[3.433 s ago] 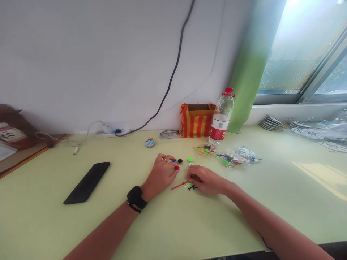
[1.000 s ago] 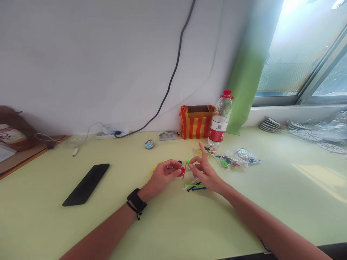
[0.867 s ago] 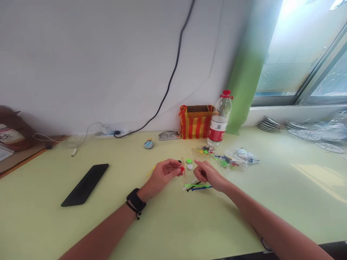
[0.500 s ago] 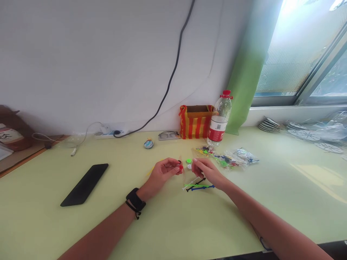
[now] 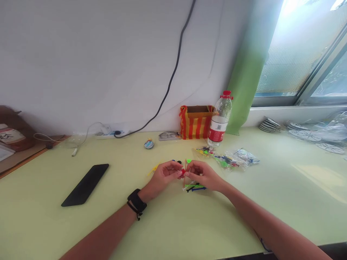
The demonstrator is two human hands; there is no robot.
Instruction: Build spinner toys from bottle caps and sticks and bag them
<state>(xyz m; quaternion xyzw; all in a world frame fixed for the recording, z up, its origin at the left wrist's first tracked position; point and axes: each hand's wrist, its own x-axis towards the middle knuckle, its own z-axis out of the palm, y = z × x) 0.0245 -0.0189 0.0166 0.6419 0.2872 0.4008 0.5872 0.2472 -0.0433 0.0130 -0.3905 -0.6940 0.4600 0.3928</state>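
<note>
Between thumb and fingers my left hand (image 5: 167,174) pinches a small red plastic piece (image 5: 183,172). My right hand (image 5: 202,174) has its fingertips closed at the right side of the same piece; whether it also holds something smaller is hidden. Just below lie thin plastic sticks: a green one (image 5: 194,186), a black one (image 5: 190,189), a blue one (image 5: 199,189) and a white one partly covered. A green round cap (image 5: 189,161) and a black round part (image 5: 179,162) sit beyond the fingers. Yellow pieces (image 5: 154,169) show left of my left hand.
Plastic bags of coloured parts (image 5: 230,160) lie behind my right hand. A water bottle (image 5: 218,122) and a striped box (image 5: 195,124) stand by the wall. A black phone-like slab (image 5: 85,185) lies left; a small round tin (image 5: 149,144) sits farther back. Patterned discs (image 5: 305,134) rest at right.
My right hand has moved left, from beside the caps to the red piece. My left hand has shifted slightly and still holds that piece.
</note>
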